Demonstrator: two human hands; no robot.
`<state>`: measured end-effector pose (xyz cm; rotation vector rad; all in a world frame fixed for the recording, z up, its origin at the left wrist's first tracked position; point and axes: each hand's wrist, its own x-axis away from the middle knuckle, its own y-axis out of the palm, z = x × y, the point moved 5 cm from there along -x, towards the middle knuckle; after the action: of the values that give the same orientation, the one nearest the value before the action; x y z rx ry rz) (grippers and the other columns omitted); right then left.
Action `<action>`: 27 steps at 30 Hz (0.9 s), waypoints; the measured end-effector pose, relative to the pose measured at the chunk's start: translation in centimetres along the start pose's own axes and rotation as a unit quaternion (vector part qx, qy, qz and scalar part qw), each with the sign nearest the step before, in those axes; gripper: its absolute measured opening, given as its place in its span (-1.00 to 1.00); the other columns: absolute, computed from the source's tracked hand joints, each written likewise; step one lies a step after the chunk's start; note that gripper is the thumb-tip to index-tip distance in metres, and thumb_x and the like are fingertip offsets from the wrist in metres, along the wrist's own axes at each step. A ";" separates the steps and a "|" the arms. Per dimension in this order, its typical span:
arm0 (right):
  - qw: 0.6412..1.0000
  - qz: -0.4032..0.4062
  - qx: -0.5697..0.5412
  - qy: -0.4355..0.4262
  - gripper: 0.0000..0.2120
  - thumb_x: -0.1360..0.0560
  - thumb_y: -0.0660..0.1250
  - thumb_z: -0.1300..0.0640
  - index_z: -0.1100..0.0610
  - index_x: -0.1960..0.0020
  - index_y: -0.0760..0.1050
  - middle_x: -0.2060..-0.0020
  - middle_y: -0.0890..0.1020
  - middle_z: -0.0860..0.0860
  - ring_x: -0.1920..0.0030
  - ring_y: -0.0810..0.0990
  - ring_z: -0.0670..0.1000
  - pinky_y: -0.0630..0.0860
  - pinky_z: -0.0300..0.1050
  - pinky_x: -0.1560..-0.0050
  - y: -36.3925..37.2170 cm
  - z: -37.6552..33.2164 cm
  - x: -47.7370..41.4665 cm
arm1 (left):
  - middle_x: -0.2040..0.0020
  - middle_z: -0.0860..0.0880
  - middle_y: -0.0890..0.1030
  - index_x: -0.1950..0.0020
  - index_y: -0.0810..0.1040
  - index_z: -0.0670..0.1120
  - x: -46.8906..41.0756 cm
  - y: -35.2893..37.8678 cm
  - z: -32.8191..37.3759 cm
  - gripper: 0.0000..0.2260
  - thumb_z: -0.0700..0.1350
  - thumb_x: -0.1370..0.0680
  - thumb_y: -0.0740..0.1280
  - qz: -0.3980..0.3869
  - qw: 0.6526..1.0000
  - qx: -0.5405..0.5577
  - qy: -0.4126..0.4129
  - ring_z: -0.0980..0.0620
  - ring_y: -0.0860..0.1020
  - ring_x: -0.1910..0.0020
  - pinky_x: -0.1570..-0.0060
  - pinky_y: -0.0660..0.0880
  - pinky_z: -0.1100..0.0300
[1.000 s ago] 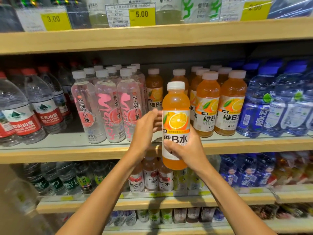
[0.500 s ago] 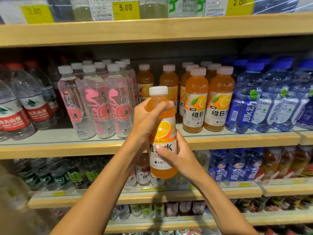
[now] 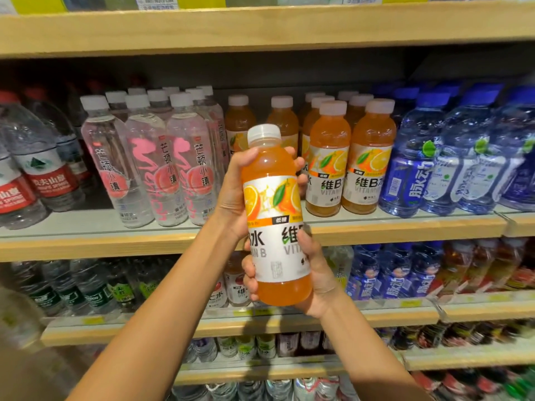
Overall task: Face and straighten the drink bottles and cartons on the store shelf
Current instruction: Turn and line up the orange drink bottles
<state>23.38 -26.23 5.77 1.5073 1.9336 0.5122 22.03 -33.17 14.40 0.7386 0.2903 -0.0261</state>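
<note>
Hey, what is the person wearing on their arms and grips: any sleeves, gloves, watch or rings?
Nothing worn shows. The left grip and right grip are bare hands without gloves, and no ring shows on the visible fingers. The left forearm and right forearm are bare to the frame's edge: no sleeve, watch or bracelet in view.
</note>
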 end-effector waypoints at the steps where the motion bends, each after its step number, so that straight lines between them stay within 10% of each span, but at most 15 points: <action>1: 1.000 0.020 0.013 -0.003 -0.37 -0.28 0.49 -0.23 0.20 -0.13 0.50 0.14 0.60 0.13 0.18 0.61 0.07 0.58 -0.06 0.11 -0.3 -0.1 0.2 | 0.04 -0.17 0.64 -0.04 0.61 -0.22 0.1 -0.4 -0.1 -0.46 -0.01 -0.16 0.61 0.007 1.000 -0.010 0.001 -0.11 0.63 0.13 0.06 0.60 0.09; 6: 0.969 0.200 0.127 -0.070 -0.23 -0.17 0.58 -0.18 0.25 -0.21 0.48 0.14 0.63 0.24 0.21 0.64 0.16 0.61 0.02 0.17 -2.1 -1.7 1.0 | 0.11 -0.09 0.68 -0.07 0.61 -0.14 0.9 -2.7 0.6 -0.57 0.20 -0.44 0.38 0.173 0.959 -0.219 0.040 0.00 0.65 0.17 0.16 0.59 0.17; 9: 0.920 0.288 0.244 -0.107 -0.48 -0.28 0.49 -0.12 0.12 -0.14 0.55 0.11 0.68 0.17 0.13 0.68 0.12 0.62 -0.02 0.15 -2.7 -3.2 1.5 | 0.43 0.13 0.54 0.10 0.52 -0.05 1.7 -3.0 1.8 -0.76 0.07 -0.62 0.21 0.265 0.891 -0.348 0.120 0.23 0.49 0.44 0.41 0.40 0.40; 12: 0.865 0.349 0.334 -0.136 -0.62 -0.33 0.48 -0.08 0.08 -0.06 0.56 0.14 0.71 0.02 0.13 0.69 -0.03 0.59 -0.22 0.19 -2.7 -4.0 1.9 | 0.17 0.10 0.65 -0.06 0.54 -0.07 1.7 -2.0 2.1 -0.78 0.06 -0.59 0.26 0.293 0.848 -0.419 0.139 0.22 0.61 0.25 0.26 0.48 0.36; 14: 0.817 0.395 0.389 -0.160 -0.62 -0.30 0.54 -0.05 0.05 -0.03 0.53 0.23 0.68 -0.05 0.24 0.65 -0.16 0.51 -0.35 0.32 -2.9 -4.2 2.1 | -0.01 0.02 0.65 -0.17 0.53 -0.08 1.5 -1.3 1.7 -0.69 0.10 -0.54 0.33 0.302 0.838 -0.431 0.144 0.17 0.64 0.07 0.15 0.52 0.32; 19: 0.708 0.470 0.499 -0.169 -0.59 -0.20 0.42 -0.11 -0.06 0.00 0.43 0.29 0.60 -0.14 0.29 0.58 -0.20 0.51 -0.26 0.32 -2.7 -3.4 2.5 | 0.28 0.09 0.65 0.07 0.57 -0.07 1.1 -0.7 0.9 -0.81 -0.07 -0.41 0.52 0.369 0.838 -0.344 0.208 0.21 0.62 0.30 0.30 0.52 0.35; 23: 0.808 0.371 0.424 -0.170 -0.51 -0.31 0.43 -0.16 -0.02 -0.17 0.46 0.04 0.66 -0.18 0.04 0.64 -0.18 0.53 -0.34 0.13 -3.2 -2.9 2.9 | 0.38 0.07 0.61 0.22 0.57 -0.04 1.1 -1.4 0.5 -0.89 -0.16 -0.40 0.49 0.364 0.861 -0.302 0.189 0.12 0.58 0.36 0.30 0.53 0.23; 27: 0.958 0.233 0.151 -0.071 -0.16 -0.30 0.41 -0.34 0.12 -0.41 0.36 -0.20 0.59 0.17 -0.18 0.59 0.12 0.54 0.04 -0.17 -3.7 -1.8 3.4 | 0.26 -0.09 0.61 0.13 0.57 -0.16 0.5 -1.9 -0.5 -0.75 -0.08 -0.27 0.47 0.229 0.959 -0.146 0.079 -0.01 0.58 0.34 0.31 0.54 0.17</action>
<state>18.98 -23.88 3.93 2.1557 1.5939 0.2992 22.14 -34.18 12.62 0.4989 0.2615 0.5079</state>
